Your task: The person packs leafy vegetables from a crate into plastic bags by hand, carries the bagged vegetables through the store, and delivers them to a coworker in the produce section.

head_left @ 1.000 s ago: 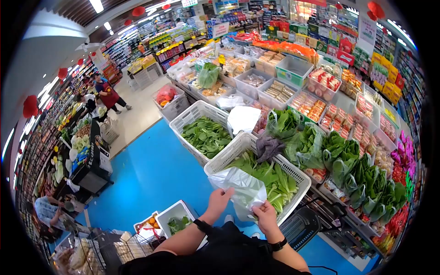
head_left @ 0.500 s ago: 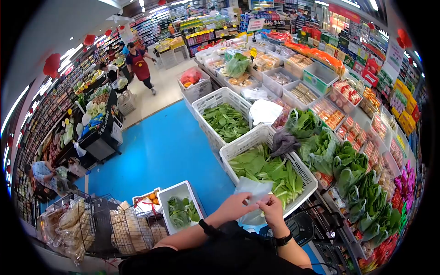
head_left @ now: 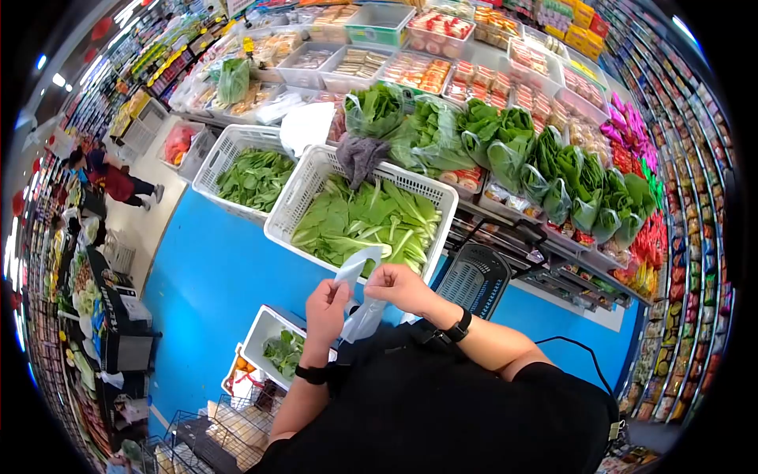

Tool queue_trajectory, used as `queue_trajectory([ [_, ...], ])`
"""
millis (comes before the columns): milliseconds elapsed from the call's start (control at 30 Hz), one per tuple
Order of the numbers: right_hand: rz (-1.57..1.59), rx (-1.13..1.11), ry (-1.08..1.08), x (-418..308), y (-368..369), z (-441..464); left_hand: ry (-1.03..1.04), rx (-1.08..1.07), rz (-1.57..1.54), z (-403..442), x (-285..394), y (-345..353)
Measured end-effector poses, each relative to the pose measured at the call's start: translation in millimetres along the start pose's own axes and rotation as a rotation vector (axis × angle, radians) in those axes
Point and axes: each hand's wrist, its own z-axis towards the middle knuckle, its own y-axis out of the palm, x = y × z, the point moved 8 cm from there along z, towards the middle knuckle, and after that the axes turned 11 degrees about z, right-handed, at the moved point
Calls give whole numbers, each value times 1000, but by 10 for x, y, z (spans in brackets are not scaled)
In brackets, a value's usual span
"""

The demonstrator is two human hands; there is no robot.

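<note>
A thin, pale plastic bag (head_left: 358, 265) is stretched between my two hands, just in front of a white crate. My left hand (head_left: 326, 310) closes on the bag's left side. With thumb and fingertips together, my right hand (head_left: 401, 287) pinches its other side. Beyond them, long-stemmed leafy greens (head_left: 347, 217) lie loose in the white crate (head_left: 278, 227). A crumpled dark grey cloth (head_left: 362, 158) hangs over that crate's far rim. Bagged leafy greens (head_left: 430, 134) stand in a row to the right.
A second white crate (head_left: 207, 175) of greens adjoins on the left. A black basket (head_left: 474, 276) stands right of my hands. Lower left are a white bin (head_left: 254, 340) with greens and a wire cart (head_left: 229, 430). A person in red (head_left: 114, 180) walks at far left.
The view has swung right and downward. My hands have drawn the bag out into a narrower strip, and my left hand now grips its side. The person in red has turned.
</note>
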Motion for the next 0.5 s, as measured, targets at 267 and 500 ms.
queue_trajectory([
  [267,-142,144,-73,-111,-171,-152,63,-269,156,94,381,355],
  [500,-185,191,-96,-156,-325,-148,21,-358,129,60,396,495],
])
